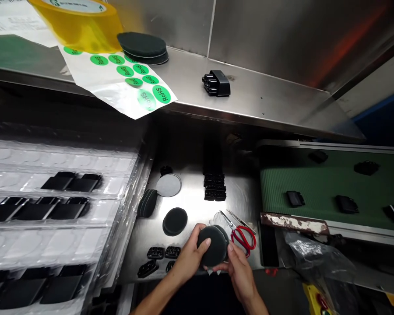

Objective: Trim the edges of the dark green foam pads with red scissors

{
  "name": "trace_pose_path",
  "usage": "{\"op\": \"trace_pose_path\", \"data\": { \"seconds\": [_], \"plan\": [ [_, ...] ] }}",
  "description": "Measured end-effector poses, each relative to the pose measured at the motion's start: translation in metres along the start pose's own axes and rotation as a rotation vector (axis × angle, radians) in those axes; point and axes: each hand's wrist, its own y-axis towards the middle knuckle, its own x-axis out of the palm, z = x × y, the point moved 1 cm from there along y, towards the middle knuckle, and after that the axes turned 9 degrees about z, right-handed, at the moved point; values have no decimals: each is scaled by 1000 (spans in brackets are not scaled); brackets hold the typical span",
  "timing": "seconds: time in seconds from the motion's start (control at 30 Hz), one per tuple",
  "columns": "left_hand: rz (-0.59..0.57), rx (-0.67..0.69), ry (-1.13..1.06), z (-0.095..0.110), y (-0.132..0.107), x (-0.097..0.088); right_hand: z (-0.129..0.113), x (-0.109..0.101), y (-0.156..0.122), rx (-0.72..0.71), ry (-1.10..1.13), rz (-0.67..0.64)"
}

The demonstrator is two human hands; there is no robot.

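My left hand [189, 258] and my right hand [238, 267] together grip a round black foam pad [212, 246] low over the steel worktop [197, 205]. The left thumb lies across the pad's left edge; the right fingers close on its right and lower edge. Red-handled scissors [241, 232] lie just right of the pad. Another round black pad [175, 221] rests up-left of my hands, with a grey disc [168, 185] beyond it. Small black plastic parts [164, 253] lie left of my left hand.
Clear trays [52, 205] holding black parts are stacked at left. A green conveyor belt [331, 192] with black parts runs at right. The upper steel shelf [249, 100] carries a green RoHS sticker sheet [128, 81], yellow tape roll [82, 22], black pads [144, 47] and a black part [217, 83].
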Motion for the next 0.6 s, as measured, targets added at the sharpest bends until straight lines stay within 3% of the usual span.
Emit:
{"op": "trace_pose_path", "data": {
  "seconds": [0.1, 0.2, 0.27, 0.33, 0.4, 0.43, 0.5, 0.6],
  "plan": [
    [90, -22, 110, -10, -7, 8, 1, 8, -3, -11, 16, -87],
    [27, 52, 274, -12, -6, 3, -3, 11, -4, -41, -10, -39],
    [40, 177, 486, -7, 6, -16, -5, 4, -2, -41, 34, 48],
    [230, 236, 820, -1, 25, -47, -4, -9, 2, -17, 116, 120],
    [459, 163, 1117, 5, 46, -78, 2, -22, 5, -11, 154, 168],
    [511, 117, 1192, 7, 55, -89, 7, -27, 6, -16, 161, 183],
    [512, 59, 1268, 8, 70, -104, 20, -30, 4, -34, 202, 181],
    [425, 95, 1344, 6, 88, -115, 35, -25, 7, -56, 380, 147]
  ]
}}
